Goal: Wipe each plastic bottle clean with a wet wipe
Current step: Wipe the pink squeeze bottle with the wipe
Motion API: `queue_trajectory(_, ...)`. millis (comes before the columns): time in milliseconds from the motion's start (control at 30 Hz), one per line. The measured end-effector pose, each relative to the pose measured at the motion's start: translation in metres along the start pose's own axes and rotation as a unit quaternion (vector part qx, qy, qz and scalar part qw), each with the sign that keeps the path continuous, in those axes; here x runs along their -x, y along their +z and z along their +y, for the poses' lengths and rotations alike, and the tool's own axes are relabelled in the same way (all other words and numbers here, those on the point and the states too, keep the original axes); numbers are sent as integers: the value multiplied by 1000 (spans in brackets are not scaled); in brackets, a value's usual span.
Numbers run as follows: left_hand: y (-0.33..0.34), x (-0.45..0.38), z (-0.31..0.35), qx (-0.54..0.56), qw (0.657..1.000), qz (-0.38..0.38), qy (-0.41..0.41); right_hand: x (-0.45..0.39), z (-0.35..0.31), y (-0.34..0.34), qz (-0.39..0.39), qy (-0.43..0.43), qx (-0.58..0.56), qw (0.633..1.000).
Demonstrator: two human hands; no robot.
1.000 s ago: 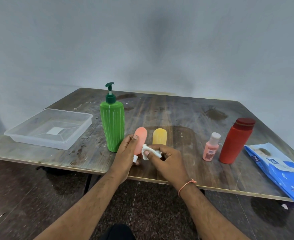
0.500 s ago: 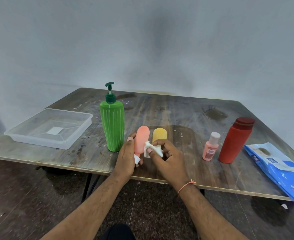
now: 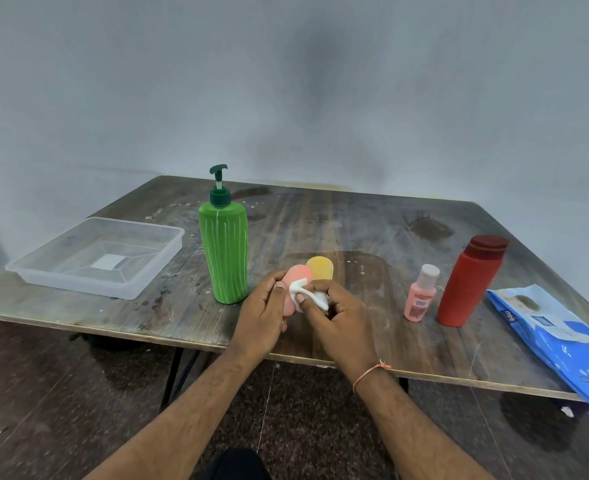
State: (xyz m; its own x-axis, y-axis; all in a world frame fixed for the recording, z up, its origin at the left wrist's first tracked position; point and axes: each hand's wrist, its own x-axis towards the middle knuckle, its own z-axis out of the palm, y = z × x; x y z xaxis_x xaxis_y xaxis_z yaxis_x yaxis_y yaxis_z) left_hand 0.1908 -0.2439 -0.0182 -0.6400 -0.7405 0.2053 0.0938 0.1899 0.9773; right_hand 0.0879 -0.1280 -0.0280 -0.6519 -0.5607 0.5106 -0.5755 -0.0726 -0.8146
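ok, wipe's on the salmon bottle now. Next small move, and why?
Probably drag the wet wipe down the salmon bottle. The right hand pinches it against the upper side, while the left hand grips the bottle, so the lower body looks unwiped.

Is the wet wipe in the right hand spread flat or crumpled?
Crumpled: the wet wipe is bunched in the right hand and pressed against the pink bottle.
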Motion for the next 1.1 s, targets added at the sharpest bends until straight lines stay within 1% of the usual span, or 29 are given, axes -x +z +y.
queue_trajectory(133, -2, -1, -1, 12, 1000, 4, -1, 4, 0, 1, -34, -53, 21, 998)
queue_trajectory(200, -2, -2, -3, 16, 1000, 4, 1, 5, -1, 0, -39, -63, 20, 997)
queue_trajectory(267, -1, 0, -4, 20, 1000, -4, -4, 4, 0, 0, -18, -44, 18, 999)
queue_trajectory(333, 0, 2, -3, 20, 1000, -6, -10, 2, 2, 1, 23, -21, 5, 999)
queue_trajectory(433, 1, 4, -2, 9, 1000, -13, 9, -1, 2, 1, 61, -16, -17, 998)
queue_trajectory(633, -2, 1, -5, 6, 999, -31, 9, 5, -2, 0, 1, -47, 20, 999)
queue_trajectory(700, -1, 1, -4, 13, 999, -32, -1, 3, -2, -1, 14, -36, 13, 999)
queue_trajectory(833, 0, 4, 0, 12, 999, -37, -22, -2, -2, -2, 89, 5, -30, 996)
queue_trajectory(900, -1, 6, 3, 11, 999, -39, -23, -3, -2, -2, 109, 2, -34, 993)
queue_trajectory(1033, -4, 5, 4, 13, 999, -47, -20, -3, -2, -3, 117, -31, -18, 992)
queue_trajectory(1100, -8, 4, 6, 22, 997, -66, -27, -3, -3, -4, 107, -14, -36, 993)
